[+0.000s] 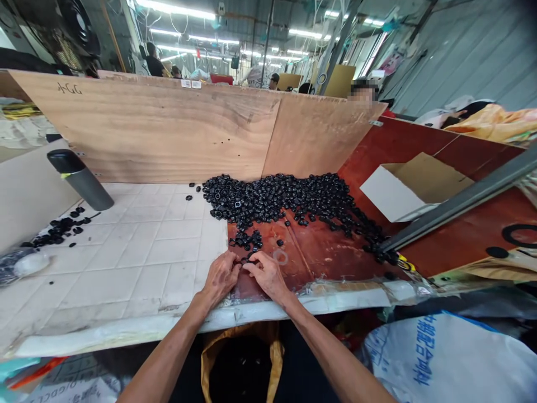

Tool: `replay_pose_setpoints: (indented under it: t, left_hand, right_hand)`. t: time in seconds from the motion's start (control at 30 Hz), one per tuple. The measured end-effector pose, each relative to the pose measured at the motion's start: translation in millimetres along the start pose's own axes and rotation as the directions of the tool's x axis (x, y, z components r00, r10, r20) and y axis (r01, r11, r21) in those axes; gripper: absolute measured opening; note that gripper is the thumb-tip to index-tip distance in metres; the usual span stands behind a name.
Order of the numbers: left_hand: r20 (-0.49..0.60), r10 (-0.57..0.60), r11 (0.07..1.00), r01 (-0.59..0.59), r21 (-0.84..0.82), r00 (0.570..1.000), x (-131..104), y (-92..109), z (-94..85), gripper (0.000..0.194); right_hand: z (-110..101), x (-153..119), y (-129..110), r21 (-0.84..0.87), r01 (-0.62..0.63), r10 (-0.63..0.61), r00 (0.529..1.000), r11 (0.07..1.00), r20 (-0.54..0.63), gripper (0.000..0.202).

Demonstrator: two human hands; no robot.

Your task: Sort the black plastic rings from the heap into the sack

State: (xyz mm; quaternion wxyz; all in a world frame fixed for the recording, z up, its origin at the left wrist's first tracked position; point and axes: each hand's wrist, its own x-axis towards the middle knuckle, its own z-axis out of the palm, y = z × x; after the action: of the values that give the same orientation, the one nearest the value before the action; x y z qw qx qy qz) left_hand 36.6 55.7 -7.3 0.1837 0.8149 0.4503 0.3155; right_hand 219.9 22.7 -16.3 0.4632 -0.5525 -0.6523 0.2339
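Observation:
My left hand point(221, 274) rests at the near edge of the reddish-brown board, its fingers closed in a pinch. Opposite it, my right hand point(267, 273) is also pinched, fingertips almost meeting the left ones. Between them a small black part point(245, 260) shows; the fingers partly hide its shape. Just beyond lies a small cluster of black ring-like parts point(246, 239). A large pile of the same black parts point(277, 196) stretches along the back of the board. One loose black part point(280, 243) lies right of the cluster.
A grey bottle point(86, 179) with a black cap stands at left, near scattered black pieces point(59, 230). An open cardboard box point(413, 187) and a metal bar point(461, 196) are at right. Below the table edge hangs an open yellow-rimmed bag point(205, 358). A wooden partition point(176, 129) closes the back.

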Motion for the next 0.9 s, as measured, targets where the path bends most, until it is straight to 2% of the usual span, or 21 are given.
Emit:
replay_pose_setpoints:
  t: [0.1, 0.17, 0.27, 0.4, 0.57, 0.73, 0.9]
  left_hand:
    - [-0.018, 0.035, 0.999, -0.035, -0.014, 0.999, 1.0, 3.3, 2.8, 0.027]
    - [0.012, 0.028, 1.0, -0.028, -0.006, 1.0, 4.8, 6.6, 5.4, 0.028]
    - [0.052, 0.011, 1.0, -0.012, 0.021, 0.999, 8.4, 8.7, 7.2, 0.021]
    - [0.028, 0.018, 0.998, -0.017, -0.061, 0.999, 5.3, 6.8, 4.2, 0.019]
    - [0.057, -0.014, 0.969, 0.028, -0.245, 0.998, -0.6, 7.3, 0.2, 0.02]
    - [0.108, -0.088, 0.891, 0.127, -0.437, 0.99, -1.1, 6.1, 3.6, 0.023]
    - [0.096, -0.188, 0.801, 0.209, -0.561, 0.977, 0.0, 4.1, 7.0, 0.028]
  right_hand:
    - [3.0, 0.5, 1.2, 0.194, -0.147, 0.146, 0.989, 0.97, 0.02, 0.018]
    - [2.1, 0.7, 2.0, 0.259, -0.232, 0.229, 0.973, 0.938, 0.042, 0.02]
    - [-0.2, 0.7, 1.6, 0.271, -0.261, 0.25, 0.965, 0.927, 0.073, 0.022]
    - [-2.0, -0.5, -3.9, 0.287, -0.224, 0.212, 0.975, 0.932, 0.073, 0.027]
    - [-5.0, -1.3, -12.9, 0.207, -0.031, 0.029, 1.0, 0.978, 0.012, 0.016]
    - [-6.1, -1.0, -11.1, 0.211, 0.019, -0.015, 1.0, 0.977, -0.023, 0.015]
    - [-8.2, -1.9, -11.3, 0.201, 0.064, -0.06, 0.998, 0.977, -0.025, 0.017]
